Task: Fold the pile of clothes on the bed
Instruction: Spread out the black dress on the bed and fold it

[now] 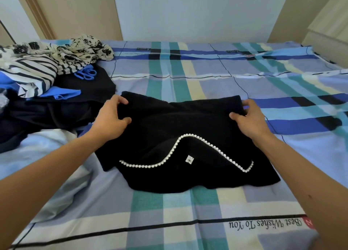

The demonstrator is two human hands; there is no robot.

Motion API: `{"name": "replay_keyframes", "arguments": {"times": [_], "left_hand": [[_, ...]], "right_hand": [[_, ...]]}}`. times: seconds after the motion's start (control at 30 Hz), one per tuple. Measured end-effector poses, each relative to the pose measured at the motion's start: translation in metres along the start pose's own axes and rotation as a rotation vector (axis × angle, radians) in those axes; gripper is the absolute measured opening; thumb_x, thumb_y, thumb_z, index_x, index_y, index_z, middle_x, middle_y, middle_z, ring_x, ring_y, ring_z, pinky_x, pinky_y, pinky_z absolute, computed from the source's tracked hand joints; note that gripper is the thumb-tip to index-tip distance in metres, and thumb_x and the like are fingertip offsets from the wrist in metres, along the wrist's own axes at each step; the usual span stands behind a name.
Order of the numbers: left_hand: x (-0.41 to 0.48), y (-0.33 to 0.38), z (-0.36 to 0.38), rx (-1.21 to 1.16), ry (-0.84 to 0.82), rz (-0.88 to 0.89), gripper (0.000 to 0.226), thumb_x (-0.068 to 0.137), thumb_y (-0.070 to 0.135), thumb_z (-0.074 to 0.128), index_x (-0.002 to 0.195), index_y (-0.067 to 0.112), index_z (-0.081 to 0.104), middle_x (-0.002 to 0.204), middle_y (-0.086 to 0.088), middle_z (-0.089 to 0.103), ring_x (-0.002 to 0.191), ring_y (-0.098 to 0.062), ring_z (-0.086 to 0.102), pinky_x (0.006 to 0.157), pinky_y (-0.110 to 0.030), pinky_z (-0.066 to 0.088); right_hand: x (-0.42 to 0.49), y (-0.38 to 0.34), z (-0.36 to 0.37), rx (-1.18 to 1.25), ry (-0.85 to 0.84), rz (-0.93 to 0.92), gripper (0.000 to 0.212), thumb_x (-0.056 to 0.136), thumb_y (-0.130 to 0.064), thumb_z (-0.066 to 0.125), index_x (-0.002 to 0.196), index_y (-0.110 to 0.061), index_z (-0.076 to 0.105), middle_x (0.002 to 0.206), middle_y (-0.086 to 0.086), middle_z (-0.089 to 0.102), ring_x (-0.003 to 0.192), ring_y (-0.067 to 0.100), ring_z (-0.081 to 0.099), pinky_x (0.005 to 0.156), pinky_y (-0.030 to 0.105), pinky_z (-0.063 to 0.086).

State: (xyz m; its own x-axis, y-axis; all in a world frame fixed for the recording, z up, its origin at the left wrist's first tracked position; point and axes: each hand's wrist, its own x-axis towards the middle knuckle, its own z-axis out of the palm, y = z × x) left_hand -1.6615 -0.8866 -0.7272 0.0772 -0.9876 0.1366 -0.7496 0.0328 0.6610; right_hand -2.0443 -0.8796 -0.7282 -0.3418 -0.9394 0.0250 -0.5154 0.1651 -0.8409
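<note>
Progress: early-to-mid, by my read. One black top [178, 137] lies spread at bed centre on the plaid sheet [188, 221], w/ its white beaded trim [175, 148] and small label [189, 159] facing up. The far part looks doubled over toward the near side, so prob. the first fold is in hand. Near hem is rumpled, not squared yet.

L hand [111, 118]: thumb and fingers curled, pinching the top's far-left edge. R hand [248, 118]: same on the far-right corner, thumb on top, fingers tucked under the cloth. Both have hold of the black top and nothing else.

Left to do: the whole pile [47, 80] at far left, unfolded and heaped. No finished folded stack anywhere in view, so most of the job remains.

Counts:
- hands: 2
- garment in work: 1
- pile, visible pieces: 1 floral [75, 50], 1 striped [35, 73], 1 blue [60, 94], plus dark clothes [56, 112] underneath; can't tell how many of those
- blue loops [85, 73] on the pile: 1 item, straps or sth else, can't tell
- pale blue cover [56, 165], near left: 1, bunched
</note>
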Motion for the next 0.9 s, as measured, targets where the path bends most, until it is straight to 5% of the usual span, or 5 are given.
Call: {"name": "replay_keyframes", "arguments": {"times": [0.13, 0.3, 0.5, 0.77, 0.9], "left_hand": [[-0.023, 0.002, 0.015, 0.408, -0.157, -0.06, 0.09, 0.073, 0.059, 0.076, 0.145, 0.026, 0.033, 0.151, -0.01, 0.025, 0.137, -0.039, 0.027, 0.107, -0.06, 0.035], [-0.051, 0.017, 0.01, 0.614, -0.33, 0.048, 0.114, 0.054, 0.096, 0.05, 0.146, 0.035, 0.026, 0.158, -0.002, 0.011, 0.147, -0.031, 0.011, 0.111, -0.063, 0.026], [-0.057, 0.026, -0.01, 0.501, -0.809, 0.413, 0.061, 0.069, 0.091, 0.045, 0.095, 0.04, 0.066, 0.114, 0.024, 0.051, 0.109, 0.001, 0.048, 0.098, -0.031, 0.043], [-0.013, -0.001, 0.004, 0.23, -0.135, 0.243, 0.025, 0.089, 0.045, 0.063, 0.106, 0.027, 0.067, 0.112, -0.003, 0.057, 0.105, -0.022, 0.056, 0.098, -0.041, 0.046], [0.01, -0.022, 0.02, 0.164, -0.103, -0.019, 0.054, 0.09, 0.047, 0.064, 0.138, 0.026, 0.052, 0.141, -0.015, 0.047, 0.13, -0.032, 0.045, 0.109, -0.046, 0.04]], "right_hand": [[-0.006, 0.016, 0.004, -0.521, -0.153, 0.005, 0.089, 0.077, -0.036, 0.082, 0.146, -0.021, 0.027, 0.141, 0.017, 0.035, 0.125, 0.037, 0.046, 0.101, 0.049, 0.042], [-0.04, -0.008, -0.003, -0.688, -0.321, -0.385, 0.06, 0.068, -0.048, 0.083, 0.114, -0.029, 0.049, 0.116, -0.001, 0.037, 0.109, 0.021, 0.043, 0.093, 0.038, 0.044], [-0.081, -0.028, -0.012, -0.779, -1.089, -0.219, 0.048, 0.062, -0.047, 0.088, 0.099, -0.036, 0.059, 0.103, -0.009, 0.054, 0.093, 0.015, 0.057, 0.084, 0.035, 0.052], [-0.021, -0.006, -0.011, -0.311, -0.134, -0.196, 0.038, 0.084, -0.034, 0.076, 0.114, -0.021, 0.056, 0.113, 0.005, 0.054, 0.102, 0.022, 0.057, 0.091, 0.037, 0.048], [0.007, 0.011, -0.004, -0.119, -0.167, 0.033, 0.081, 0.086, -0.042, 0.074, 0.151, -0.034, 0.027, 0.153, 0.013, 0.031, 0.136, 0.033, 0.041, 0.108, 0.047, 0.038]]}}
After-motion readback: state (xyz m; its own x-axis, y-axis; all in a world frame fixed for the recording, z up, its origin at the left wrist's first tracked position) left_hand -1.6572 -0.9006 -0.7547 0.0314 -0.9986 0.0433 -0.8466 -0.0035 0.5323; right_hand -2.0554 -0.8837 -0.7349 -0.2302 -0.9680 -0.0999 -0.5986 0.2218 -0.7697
